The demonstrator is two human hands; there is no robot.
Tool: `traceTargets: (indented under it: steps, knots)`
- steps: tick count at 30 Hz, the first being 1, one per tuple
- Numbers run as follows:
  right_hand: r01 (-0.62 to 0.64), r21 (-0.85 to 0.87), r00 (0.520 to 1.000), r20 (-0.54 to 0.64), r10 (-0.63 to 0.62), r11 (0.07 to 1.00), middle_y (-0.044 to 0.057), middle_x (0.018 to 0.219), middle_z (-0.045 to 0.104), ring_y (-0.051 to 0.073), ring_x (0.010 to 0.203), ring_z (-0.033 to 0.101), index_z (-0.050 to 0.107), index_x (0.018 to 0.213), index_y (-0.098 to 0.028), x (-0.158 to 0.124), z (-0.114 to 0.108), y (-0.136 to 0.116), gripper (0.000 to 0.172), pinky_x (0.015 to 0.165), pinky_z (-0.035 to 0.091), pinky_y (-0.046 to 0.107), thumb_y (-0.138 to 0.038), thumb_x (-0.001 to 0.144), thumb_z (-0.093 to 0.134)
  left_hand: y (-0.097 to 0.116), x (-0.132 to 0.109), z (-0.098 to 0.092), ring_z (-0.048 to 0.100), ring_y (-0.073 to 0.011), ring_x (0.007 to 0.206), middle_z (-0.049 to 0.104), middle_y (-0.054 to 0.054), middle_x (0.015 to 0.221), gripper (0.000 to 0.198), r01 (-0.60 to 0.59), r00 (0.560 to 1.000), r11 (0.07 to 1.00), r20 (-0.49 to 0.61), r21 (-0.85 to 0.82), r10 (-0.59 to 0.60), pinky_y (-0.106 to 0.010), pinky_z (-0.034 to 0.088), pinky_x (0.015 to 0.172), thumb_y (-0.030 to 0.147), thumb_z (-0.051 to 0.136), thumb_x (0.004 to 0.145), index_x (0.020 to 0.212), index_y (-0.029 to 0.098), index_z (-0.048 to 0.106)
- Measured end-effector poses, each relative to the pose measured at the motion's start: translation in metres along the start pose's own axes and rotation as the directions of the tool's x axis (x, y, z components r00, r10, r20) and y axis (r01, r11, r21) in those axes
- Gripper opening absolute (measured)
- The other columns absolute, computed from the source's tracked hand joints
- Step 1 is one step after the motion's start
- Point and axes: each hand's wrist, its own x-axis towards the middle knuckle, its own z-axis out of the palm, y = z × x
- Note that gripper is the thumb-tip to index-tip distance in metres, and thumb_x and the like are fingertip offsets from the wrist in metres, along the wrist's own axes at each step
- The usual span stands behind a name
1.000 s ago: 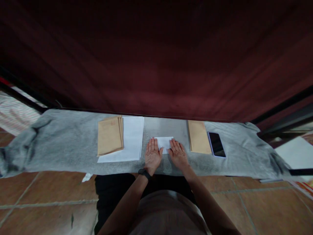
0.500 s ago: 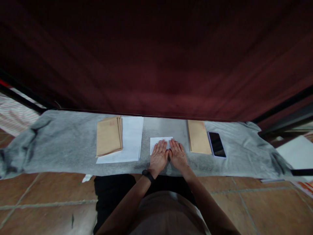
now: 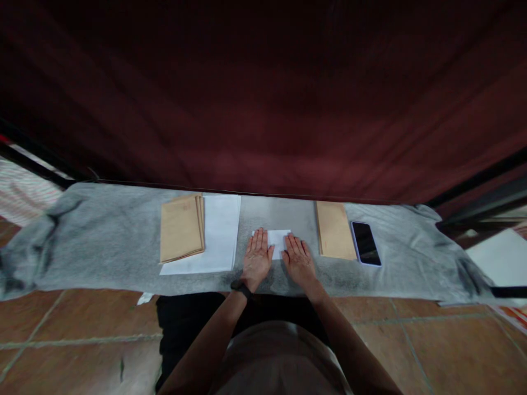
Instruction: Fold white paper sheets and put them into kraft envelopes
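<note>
A small white sheet of paper (image 3: 278, 242), apparently folded, lies on the grey cloth between my hands. My left hand (image 3: 257, 257) rests flat over its left end, fingers stretched out and pointing away from me. Flat on the right end is my right hand (image 3: 300, 261), its fingers also extended. The palms cover both ends of the paper, so only its middle shows. Neither hand grips anything. A dark band circles my left wrist.
Several brown envelopes (image 3: 181, 227) lie on larger white sheets (image 3: 220, 233) at the left. To the right are another brown envelope (image 3: 335, 229) and a phone (image 3: 366, 243). Grey cloth (image 3: 107, 236) covers the narrow surface; a dark red panel (image 3: 263, 109) rises behind it.
My left hand has slid left across the paper, away from my right hand, uncovering the paper's middle. My right hand has stayed nearly still.
</note>
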Motion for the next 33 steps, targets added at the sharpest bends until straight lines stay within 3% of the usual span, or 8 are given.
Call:
traceTargets:
  steps: [10, 14, 18, 21, 33]
  knots:
    - [-0.025, 0.024, 1.000, 0.011, 0.024, 0.999, 0.013, 0.157, 0.039, 0.028, 0.143, 0.039, 0.037, 0.153, -0.011, 0.001, -0.004, -0.003, 0.053, 0.120, 0.024, 0.050, -0.031, 0.104, 0.036, -0.009, -0.018, -0.005, 0.024, -0.0272, 0.151, 0.034, -0.015, 0.159, 0.060, 0.027, 0.998, 0.999, -0.057, 0.018, -0.026, -0.047, 0.027, 0.122, 0.038, 0.032, 0.102, 0.154, 0.006, 0.032]
    - [-0.048, 0.074, 0.999, -0.001, 0.048, 0.996, 0.014, 0.154, 0.043, 0.027, 0.144, 0.038, 0.041, 0.150, -0.007, 0.011, -0.005, -0.022, 0.051, 0.121, 0.023, 0.049, -0.028, 0.104, 0.033, -0.009, -0.018, -0.005, 0.024, -0.0274, 0.151, 0.034, -0.016, 0.159, 0.061, 0.028, 0.999, 0.999, -0.039, 0.032, -0.027, -0.048, 0.027, 0.122, 0.036, 0.033, 0.102, 0.154, 0.006, 0.031]
    - [0.064, 0.175, 0.997, 0.038, -0.071, 0.983, 0.012, 0.153, 0.046, 0.022, 0.144, 0.040, 0.045, 0.147, -0.009, 0.020, 0.001, -0.048, 0.049, 0.121, 0.028, 0.042, -0.029, 0.105, 0.030, -0.011, -0.017, -0.004, 0.021, -0.0263, 0.152, 0.031, -0.015, 0.161, 0.059, 0.017, 1.000, 0.997, 0.007, 0.075, -0.018, -0.047, 0.026, 0.122, 0.024, 0.033, 0.099, 0.155, 0.006, 0.029]
    - [0.080, 0.183, 0.995, 0.035, -0.088, 0.980, 0.011, 0.154, 0.045, 0.022, 0.144, 0.039, 0.044, 0.148, -0.010, 0.021, 0.006, -0.058, 0.049, 0.120, 0.029, 0.043, -0.032, 0.106, 0.031, -0.013, -0.018, -0.004, 0.019, -0.0252, 0.152, 0.028, -0.013, 0.162, 0.060, 0.007, 0.999, 0.994, 0.039, 0.110, -0.011, -0.045, 0.025, 0.123, 0.017, 0.033, 0.095, 0.155, 0.007, 0.030]
    - [0.085, 0.047, 0.996, 0.037, -0.087, 0.995, 0.012, 0.159, 0.035, 0.023, 0.148, 0.030, 0.038, 0.152, -0.010, 0.022, 0.013, -0.032, 0.052, 0.122, 0.023, 0.043, -0.034, 0.105, 0.033, -0.009, -0.018, -0.008, 0.025, -0.0273, 0.151, 0.031, -0.015, 0.161, 0.058, 0.027, 1.000, 0.998, 0.003, 0.050, -0.027, -0.048, 0.026, 0.121, 0.031, 0.030, 0.102, 0.154, 0.009, 0.032]
